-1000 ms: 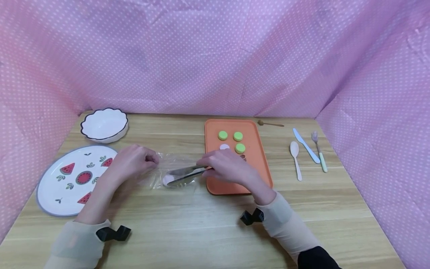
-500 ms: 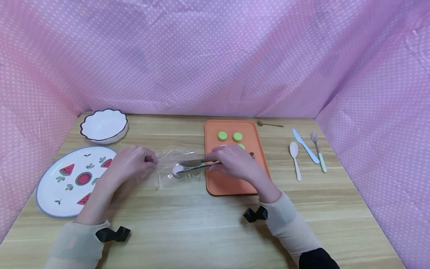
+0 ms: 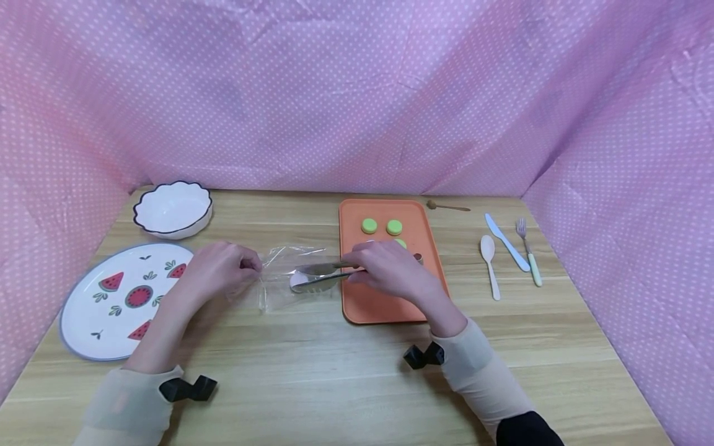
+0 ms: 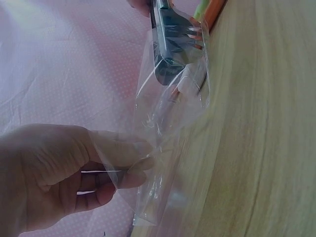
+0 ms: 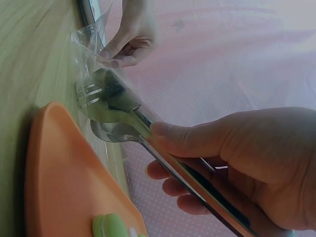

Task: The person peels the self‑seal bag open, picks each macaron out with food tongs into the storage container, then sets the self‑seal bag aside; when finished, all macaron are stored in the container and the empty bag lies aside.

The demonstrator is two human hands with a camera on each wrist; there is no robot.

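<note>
My left hand (image 3: pixel 223 272) pinches one end of a clear plastic bag (image 3: pixel 274 294) between thumb and fingers, left of the tray. My right hand (image 3: pixel 385 269) grips metal tongs (image 5: pixel 163 158) with one slotted, fork-like end and one spoon-like end. Their ends reach into the bag and stand apart in the right wrist view. A pale round piece, looking like a macaron (image 3: pixel 298 281), lies in the bag at the tong tips. Green macarons (image 3: pixel 369 225) sit on the orange tray (image 3: pixel 362 310), partly hidden by my right hand.
A watermelon-patterned plate (image 3: pixel 83 297) lies at the left, with a white scalloped bowl (image 3: pixel 174 207) behind it. At the right are a spoon (image 3: pixel 488 249), a blue knife (image 3: pixel 507 241) and a fork (image 3: pixel 530 251). A small wooden dipper (image 3: pixel 449 207) lies behind the tray.
My right hand and the tongs have moved right and slightly away from me, the pale macaron shifting the same way inside the bag. My left hand has barely moved.
</note>
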